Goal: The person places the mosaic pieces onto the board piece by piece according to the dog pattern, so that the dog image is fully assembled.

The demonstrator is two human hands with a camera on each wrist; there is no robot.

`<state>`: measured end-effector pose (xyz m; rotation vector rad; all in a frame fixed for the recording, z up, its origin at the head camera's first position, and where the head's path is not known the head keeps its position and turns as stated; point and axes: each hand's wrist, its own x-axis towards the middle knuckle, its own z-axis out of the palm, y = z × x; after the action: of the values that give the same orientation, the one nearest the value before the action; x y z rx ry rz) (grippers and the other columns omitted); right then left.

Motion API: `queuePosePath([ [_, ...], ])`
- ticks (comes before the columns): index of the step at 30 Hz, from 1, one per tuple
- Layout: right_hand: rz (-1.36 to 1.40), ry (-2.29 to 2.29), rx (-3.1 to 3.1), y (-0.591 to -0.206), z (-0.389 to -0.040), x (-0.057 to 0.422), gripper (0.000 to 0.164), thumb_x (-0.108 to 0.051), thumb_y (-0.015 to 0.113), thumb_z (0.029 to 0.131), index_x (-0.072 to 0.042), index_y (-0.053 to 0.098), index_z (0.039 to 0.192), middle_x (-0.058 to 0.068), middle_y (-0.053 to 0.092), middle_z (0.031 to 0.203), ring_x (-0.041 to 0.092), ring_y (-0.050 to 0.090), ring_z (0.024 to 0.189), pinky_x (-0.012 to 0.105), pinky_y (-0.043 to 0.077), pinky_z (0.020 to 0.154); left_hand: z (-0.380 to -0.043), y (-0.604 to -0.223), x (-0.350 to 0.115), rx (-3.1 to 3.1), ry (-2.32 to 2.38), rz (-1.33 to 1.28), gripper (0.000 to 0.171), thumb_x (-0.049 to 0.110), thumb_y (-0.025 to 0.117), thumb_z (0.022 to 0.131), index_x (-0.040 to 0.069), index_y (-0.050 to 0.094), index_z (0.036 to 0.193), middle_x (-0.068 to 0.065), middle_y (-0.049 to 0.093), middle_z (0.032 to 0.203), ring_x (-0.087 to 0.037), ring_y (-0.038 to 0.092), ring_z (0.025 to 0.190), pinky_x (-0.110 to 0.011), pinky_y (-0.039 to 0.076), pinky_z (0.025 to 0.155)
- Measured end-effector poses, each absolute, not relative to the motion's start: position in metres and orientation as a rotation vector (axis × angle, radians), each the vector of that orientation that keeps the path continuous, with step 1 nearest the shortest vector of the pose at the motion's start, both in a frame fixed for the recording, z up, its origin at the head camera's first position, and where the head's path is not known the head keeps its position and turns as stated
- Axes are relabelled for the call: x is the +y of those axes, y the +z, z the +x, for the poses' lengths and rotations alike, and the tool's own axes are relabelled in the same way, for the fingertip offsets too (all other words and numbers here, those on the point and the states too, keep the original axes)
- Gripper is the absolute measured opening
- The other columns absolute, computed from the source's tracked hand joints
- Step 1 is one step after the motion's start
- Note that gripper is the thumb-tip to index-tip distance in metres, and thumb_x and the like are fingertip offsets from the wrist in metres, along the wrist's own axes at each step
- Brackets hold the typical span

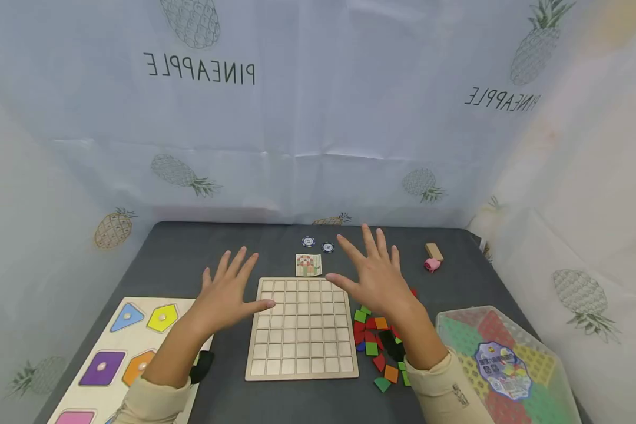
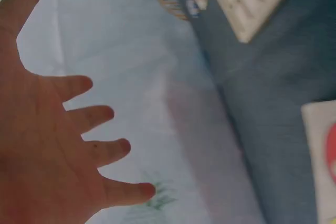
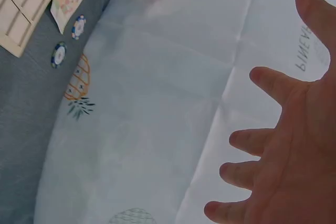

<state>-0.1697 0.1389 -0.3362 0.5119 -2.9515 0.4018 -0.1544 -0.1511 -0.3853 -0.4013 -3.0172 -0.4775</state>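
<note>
Both hands are raised above the dark table with fingers spread, holding nothing. My left hand (image 1: 225,300) hovers between the shape puzzle board (image 1: 106,330) and the wooden grid board (image 1: 302,377), its thumb over the grid's left edge. In the left wrist view the palm of the left hand (image 2: 47,140) shows, fingers straight and apart. My right hand (image 1: 378,280) is up over the grid's far right side, near a pile of coloured wooden pieces (image 1: 371,348) that the forearm partly covers. The right wrist view shows the right hand (image 3: 294,150) with fingers extended. The grid's square cells hold no pieces.
Behind the grid lie a small patterned card (image 1: 308,265) and two poker chips (image 1: 327,247). At the far right are a wooden block (image 1: 433,252) and a pink pig figure (image 1: 431,265). A clear plastic box (image 1: 456,318) stands front right. A pineapple-print curtain (image 1: 318,118) surrounds the table.
</note>
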Motion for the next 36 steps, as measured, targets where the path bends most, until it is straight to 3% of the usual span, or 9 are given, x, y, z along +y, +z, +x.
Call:
queuePosePath([
  [8,0.440,0.433,-3.020,-0.360,-0.155,0.148,0.076,-0.071,0.041,0.079,-0.035,0.023,0.142,0.010,0.000,0.152,0.036,-0.004,0.137,0.066,0.006,0.101,-0.160,-0.438,-0.167,-3.166,-0.514,-0.525,0.103,0.060,0.072,0.061,0.010,0.030,0.141,-0.014,0.023,0.148,-0.044,0.011,0.134,-0.071,0.008,0.095],
  [14,0.384,0.458,-3.069,-0.379,-0.150,0.155,0.074,-0.069,0.043,0.079,-0.033,0.025,0.142,0.012,0.005,0.152,0.038,-0.001,0.137,0.067,0.007,0.100,-0.152,-0.463,-0.168,-3.245,-0.590,-0.631,0.105,0.055,0.076,0.057,0.008,0.032,0.140,-0.011,0.025,0.147,-0.042,0.012,0.135,-0.069,0.006,0.098],
  [27,0.325,0.521,-3.120,-0.414,-0.149,0.163,0.062,-0.059,0.043,0.086,-0.026,0.037,0.139,0.016,0.024,0.147,0.042,0.010,0.135,0.070,0.008,0.097,-0.132,-0.473,-0.183,-3.289,-0.637,-0.609,0.104,0.045,0.080,0.057,0.010,0.030,0.141,-0.012,0.025,0.147,-0.042,0.013,0.134,-0.069,0.003,0.097],
  [36,0.224,0.481,-3.222,-0.430,-0.156,0.176,0.053,-0.051,0.040,0.091,-0.025,0.040,0.137,0.016,0.027,0.145,0.043,0.014,0.134,0.069,0.011,0.098,-0.136,-0.476,-0.186,-3.287,-0.665,-0.647,0.105,0.050,0.079,0.055,0.010,0.033,0.140,-0.015,0.026,0.146,-0.045,0.013,0.133,-0.071,0.003,0.095],
])
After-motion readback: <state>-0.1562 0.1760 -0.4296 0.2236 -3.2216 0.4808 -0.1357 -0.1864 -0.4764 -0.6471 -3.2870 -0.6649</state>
